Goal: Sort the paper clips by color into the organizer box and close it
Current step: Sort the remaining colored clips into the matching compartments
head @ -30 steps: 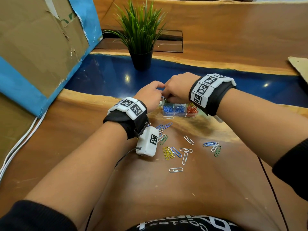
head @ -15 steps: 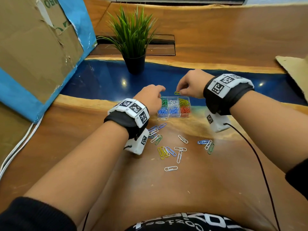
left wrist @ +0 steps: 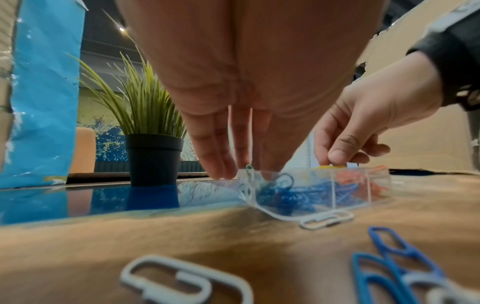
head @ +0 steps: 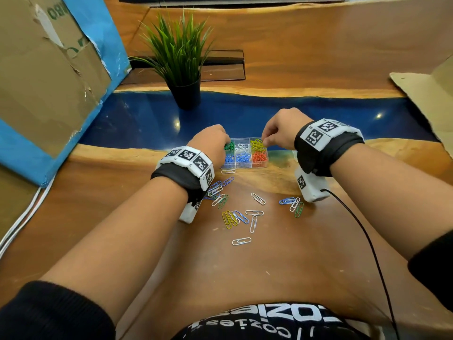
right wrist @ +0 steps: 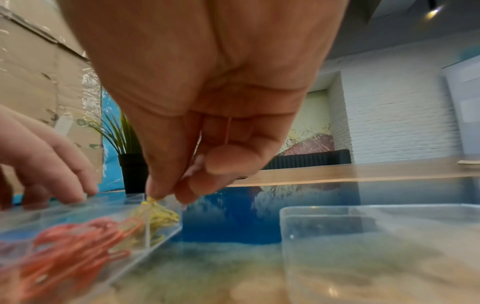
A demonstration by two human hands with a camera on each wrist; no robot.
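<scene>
The clear organizer box [head: 245, 166] stands open at the edge of the blue strip, with green, white and yellow clips in the back compartments and blue and red ones in front. My right hand [head: 264, 142] pinches a yellow paper clip [right wrist: 148, 201] just above the yellow pile [head: 257, 144]. My left hand [head: 224, 144] is at the box's left back corner, by the green clips [head: 229, 146]. Its fingers [left wrist: 221, 162] point straight down and touch the rim. Loose clips [head: 235, 217] in white, blue, yellow and green lie on the wood in front of the box.
A clear plastic lid or tray [right wrist: 363, 224] lies just right of the box. A potted plant [head: 186, 94] stands behind, a cardboard box with blue covering [head: 49, 82] at the left, and cardboard [head: 429, 101] at the right. A black cable [head: 367, 241] trails from my right wrist.
My hands have drawn apart. The right hand carried the yellow clip right and down over the yellow compartment. The left hand settled at the box's left back corner.
</scene>
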